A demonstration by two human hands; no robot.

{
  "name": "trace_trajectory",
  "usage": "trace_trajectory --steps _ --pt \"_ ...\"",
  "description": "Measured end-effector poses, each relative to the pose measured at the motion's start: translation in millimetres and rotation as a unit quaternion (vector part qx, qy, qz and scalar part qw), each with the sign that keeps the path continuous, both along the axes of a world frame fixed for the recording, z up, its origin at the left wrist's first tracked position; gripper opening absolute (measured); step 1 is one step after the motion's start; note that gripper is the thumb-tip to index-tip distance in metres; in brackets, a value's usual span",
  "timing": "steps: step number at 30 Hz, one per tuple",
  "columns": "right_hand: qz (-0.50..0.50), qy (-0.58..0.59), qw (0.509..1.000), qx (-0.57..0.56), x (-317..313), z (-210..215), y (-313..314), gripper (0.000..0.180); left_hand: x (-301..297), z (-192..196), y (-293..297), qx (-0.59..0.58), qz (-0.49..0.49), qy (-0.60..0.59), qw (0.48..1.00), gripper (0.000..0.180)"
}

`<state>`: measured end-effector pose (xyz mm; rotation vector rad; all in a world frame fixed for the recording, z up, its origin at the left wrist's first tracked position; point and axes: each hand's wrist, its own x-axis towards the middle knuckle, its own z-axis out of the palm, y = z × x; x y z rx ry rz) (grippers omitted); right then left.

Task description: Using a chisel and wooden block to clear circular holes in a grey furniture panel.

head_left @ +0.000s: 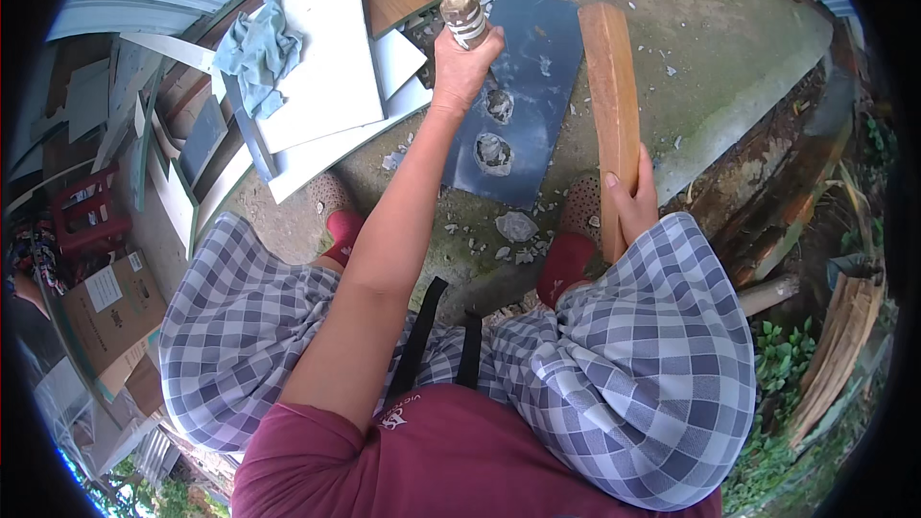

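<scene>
A dark blue-grey board lies on the ground in front of me, with two rough, chipped holes in it. My left hand is wrapped round a wooden-handled tool bound with pale bands. It is held upright over the board's left side, close to the upper hole; its lower end is mostly hidden under my fist. My right hand grips the near end of a long, thick wooden bar. That bar points away from me, just right of the board and near my right knee.
White panels are stacked at left, a blue-grey cloth on top. Broken chips litter the ground between my feet. Board offcuts, a red plastic stool and a cardboard box stand farther left. Split wood and plants lie at right.
</scene>
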<state>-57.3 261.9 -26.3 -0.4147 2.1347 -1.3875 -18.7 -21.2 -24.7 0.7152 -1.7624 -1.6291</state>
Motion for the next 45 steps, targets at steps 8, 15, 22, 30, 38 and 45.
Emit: trace_trajectory --steps 8,15,22,30,38,45 --pt "0.125 0.18 0.947 -0.236 -52 184 -89 0.081 0 3 4 0.006 0.002 -0.005 1.0 0.012" --pt "0.277 0.177 0.935 0.134 -51 154 -106 0.081 -10 -12 6 -0.011 -0.002 0.059 0.998 0.019" --pt "0.12 0.167 0.976 -0.074 -35 110 -62 0.076 7 0 1 -0.002 0.008 -0.025 1.0 0.015" --pt "-0.002 -0.021 0.999 0.051 11 21 9 0.075 10 -1 -11 0.104 0.12 0.135 0.978 0.011" --pt "0.011 -0.073 0.996 0.054 29 -25 29 0.075 9 0 0 0.105 0.132 0.1 0.981 0.01" --pt "0.019 -0.034 0.996 0.084 38 -46 27 0.084 10 -5 -1 0.106 0.145 0.119 0.976 0.011"
